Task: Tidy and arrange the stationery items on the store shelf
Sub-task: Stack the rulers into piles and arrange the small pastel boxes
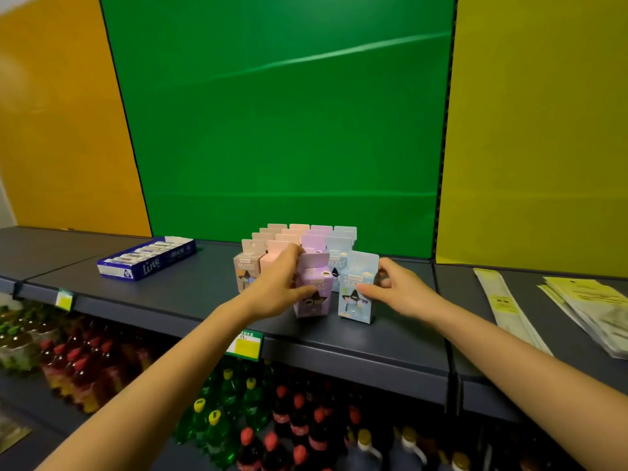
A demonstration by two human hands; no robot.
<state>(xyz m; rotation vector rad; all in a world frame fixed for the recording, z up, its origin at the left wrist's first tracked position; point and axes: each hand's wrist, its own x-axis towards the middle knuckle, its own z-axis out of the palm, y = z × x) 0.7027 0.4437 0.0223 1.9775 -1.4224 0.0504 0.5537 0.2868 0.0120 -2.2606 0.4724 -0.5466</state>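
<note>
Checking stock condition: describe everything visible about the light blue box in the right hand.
The light blue box is a cardboard-looking carton with a hang tab on top and a dark-hatted cartoon figure on its front. It stands upright near the front edge of the shelf, right of the purple box. The right hand pinches it, thumb on the front, fingers behind.

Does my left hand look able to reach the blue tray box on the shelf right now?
Probably yes, once it lets go: the left hand grips the purple box, but nothing stands between it and the blue tray box on the shelf.
</note>
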